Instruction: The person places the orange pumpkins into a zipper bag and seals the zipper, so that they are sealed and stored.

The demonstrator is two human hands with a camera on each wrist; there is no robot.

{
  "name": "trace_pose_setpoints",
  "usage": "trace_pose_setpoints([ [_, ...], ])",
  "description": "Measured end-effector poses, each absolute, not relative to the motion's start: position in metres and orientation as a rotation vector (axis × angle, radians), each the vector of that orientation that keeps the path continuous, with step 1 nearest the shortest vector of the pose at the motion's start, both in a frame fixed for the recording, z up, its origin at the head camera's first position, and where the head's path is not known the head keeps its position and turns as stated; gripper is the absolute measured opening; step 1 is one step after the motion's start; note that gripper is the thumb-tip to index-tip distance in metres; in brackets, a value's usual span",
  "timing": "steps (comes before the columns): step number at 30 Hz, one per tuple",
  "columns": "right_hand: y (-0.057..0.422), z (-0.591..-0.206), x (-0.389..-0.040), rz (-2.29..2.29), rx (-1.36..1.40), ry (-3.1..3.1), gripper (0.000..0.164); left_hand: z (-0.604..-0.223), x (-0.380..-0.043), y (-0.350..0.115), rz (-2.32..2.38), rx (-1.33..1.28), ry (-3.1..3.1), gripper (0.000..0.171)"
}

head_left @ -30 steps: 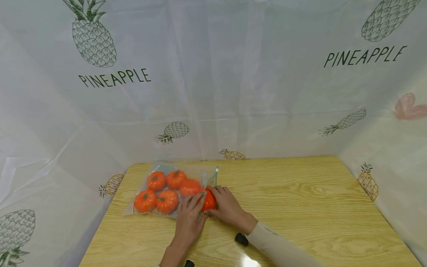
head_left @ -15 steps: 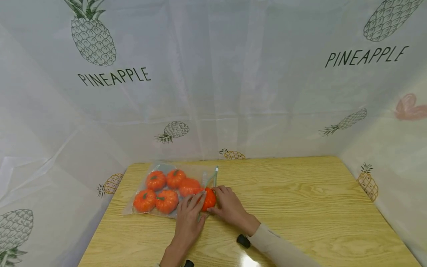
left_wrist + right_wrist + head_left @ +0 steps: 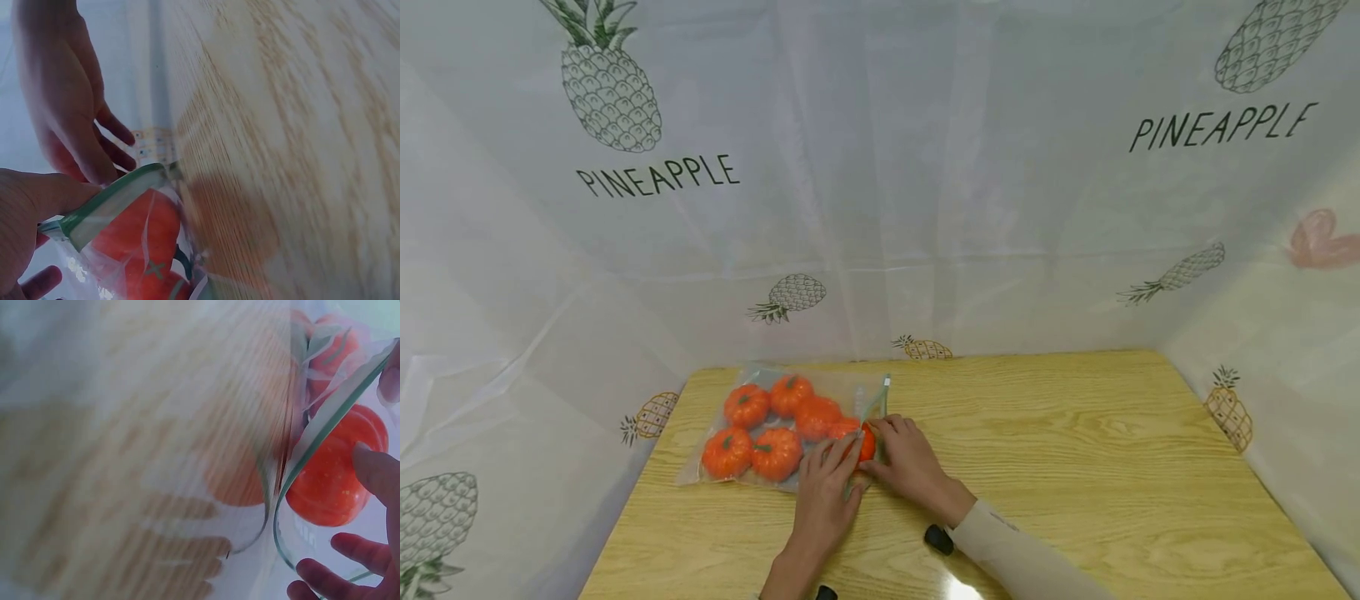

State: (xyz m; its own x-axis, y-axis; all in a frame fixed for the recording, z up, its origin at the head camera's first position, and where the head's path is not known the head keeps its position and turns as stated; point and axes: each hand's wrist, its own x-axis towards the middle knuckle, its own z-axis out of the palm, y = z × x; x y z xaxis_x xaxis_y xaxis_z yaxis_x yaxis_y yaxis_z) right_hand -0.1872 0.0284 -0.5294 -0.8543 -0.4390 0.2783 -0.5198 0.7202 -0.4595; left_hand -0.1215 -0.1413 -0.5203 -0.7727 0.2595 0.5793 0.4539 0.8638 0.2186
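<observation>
A clear zip bag (image 3: pixel 838 385) with a green seal lies at the table's left, holding several orange toy pumpkins (image 3: pixel 777 454). My left hand (image 3: pixel 827 483) grips the near side of its mouth, the thumb over the green edge (image 3: pixel 112 200) in the left wrist view. Another orange pumpkin (image 3: pixel 334 481) sits in the mouth, partly inside. My right hand (image 3: pixel 917 462) is at the mouth from the right, its thumb (image 3: pixel 378 472) touching that pumpkin and its other fingers spread beside the green edge. The left hand hides part of the bag in the head view.
The wood-grain table (image 3: pixel 1075 467) extends to the right of the bag. White pineapple-print sheeting (image 3: pixel 925 167) surrounds it at the back and sides. Black wrist devices (image 3: pixel 938 539) show under the forearms.
The right hand has pushed the last pumpkin leftward into the mouth, after drawing back slightly. Pumpkins within the bag have shifted left and up. The left hand stays in place.
</observation>
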Motion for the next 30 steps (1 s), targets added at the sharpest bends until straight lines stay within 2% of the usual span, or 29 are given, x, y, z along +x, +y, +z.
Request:
trace_pose_setpoints([
  [12, 0.022, -0.533, -0.191, 0.768, 0.787, -2.717, 0.052, -0.520, -0.122, -0.141, -0.468, -0.535, -2.450, 0.081],
  [21, 0.025, -0.535, -0.191, 0.826, 0.708, -2.726, 0.053, -0.521, -0.122, -0.140, -0.482, -0.540, -2.447, 0.083],
  [30, 0.016, -0.533, -0.193, 0.752, 0.729, -2.701, 0.039, -0.522, -0.121, -0.139, -0.475, -0.535, -2.463, 0.083],
])
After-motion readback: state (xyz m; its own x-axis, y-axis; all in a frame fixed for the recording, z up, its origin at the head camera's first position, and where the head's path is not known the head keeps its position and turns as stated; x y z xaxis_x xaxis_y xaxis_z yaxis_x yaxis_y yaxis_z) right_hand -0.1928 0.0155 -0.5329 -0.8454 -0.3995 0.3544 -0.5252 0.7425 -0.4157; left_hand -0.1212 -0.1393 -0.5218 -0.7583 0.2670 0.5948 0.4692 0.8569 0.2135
